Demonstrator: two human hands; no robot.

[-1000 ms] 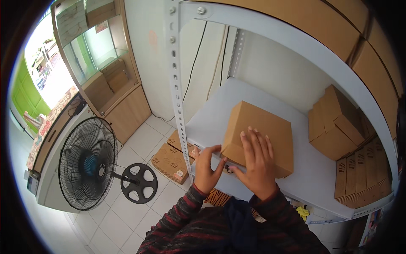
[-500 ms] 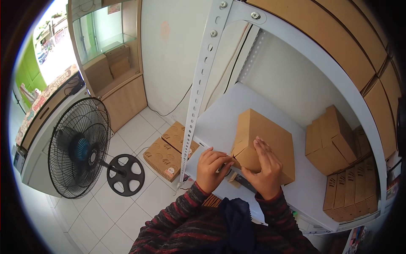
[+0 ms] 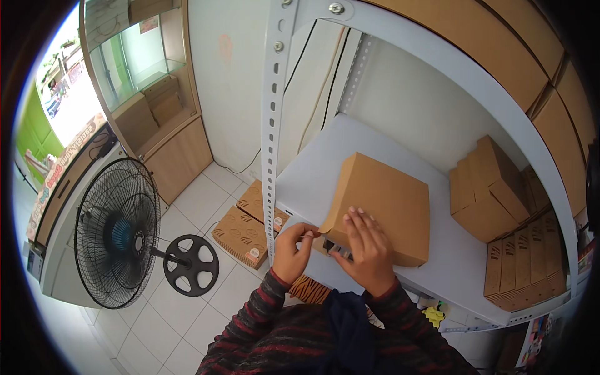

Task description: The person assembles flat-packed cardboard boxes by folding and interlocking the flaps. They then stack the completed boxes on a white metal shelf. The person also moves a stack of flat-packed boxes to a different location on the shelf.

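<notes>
One plain brown box (image 3: 390,203) sits over the gray shelf (image 3: 306,156), near its front edge. We see its smooth top, but not what is inside. I cannot tell if its whole bottom rests on the shelf.

The left hand (image 3: 292,252) is at the box's near left corner. Its thumb and first finger are close together there, and the other fingers are curled. I cannot tell if they pinch the cardboard. The right hand (image 3: 367,253) is open, with its long fingers side by side, flat on the near part of the box. Its thumb sticks out toward the left hand, below the box's edge. A small dark thing (image 3: 328,245) shows under that edge, too blurry to name.

Right of the box, more brown boxes (image 3: 478,206) stand together, with a row of flat boxes (image 3: 525,269) nearer the person. Big boxes (image 3: 456,34) sit higher up, above the box. On the floor, left of the box, lie printed boxes (image 3: 240,236) with dark curly writing and round stickers. Farther left are a black fan (image 3: 119,237) and a glass cabinet (image 3: 175,153) with brown boxes (image 3: 134,122) inside. The box in front of the hands shows no writing on its top.
</notes>
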